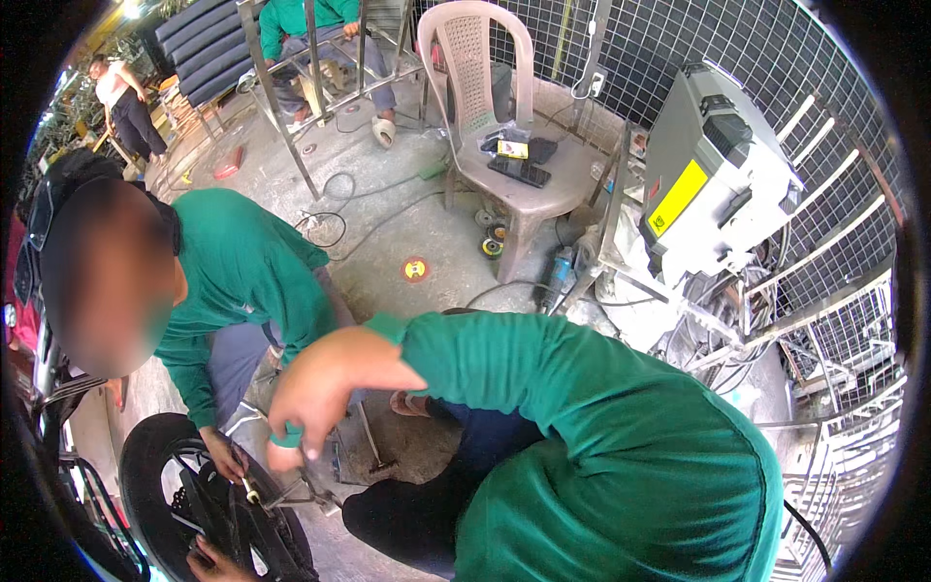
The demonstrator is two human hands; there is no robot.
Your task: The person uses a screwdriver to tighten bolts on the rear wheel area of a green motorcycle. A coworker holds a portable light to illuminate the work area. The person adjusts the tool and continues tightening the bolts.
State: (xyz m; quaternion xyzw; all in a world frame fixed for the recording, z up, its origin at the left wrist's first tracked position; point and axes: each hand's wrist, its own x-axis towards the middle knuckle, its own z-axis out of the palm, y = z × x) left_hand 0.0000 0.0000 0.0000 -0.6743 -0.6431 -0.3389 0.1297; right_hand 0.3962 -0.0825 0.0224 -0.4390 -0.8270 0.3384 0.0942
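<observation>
My right arm in a green sleeve reaches across to the left. My right hand (315,393) hangs above the wheel's right side with its fingers curled. A small green patch (287,436) shows between the fingers; what it is I cannot make out. At the lower edge, my left hand (215,565) is partly cut off, its fingers closed around the end of a thin grey metal rod (184,522) beside the wheel. The black spoked wheel (145,485) stands at lower left. A co-worker's hand (228,458) holds a pale spanner-like tool (251,488) at its hub.
The co-worker in green (233,242) crouches at left. Ahead are a plastic chair (475,68) and a stool (567,189) bearing a phone (520,173). A blue power tool (559,272), cables and a disc (415,270) lie on the floor. A grey case (713,165) stands at right.
</observation>
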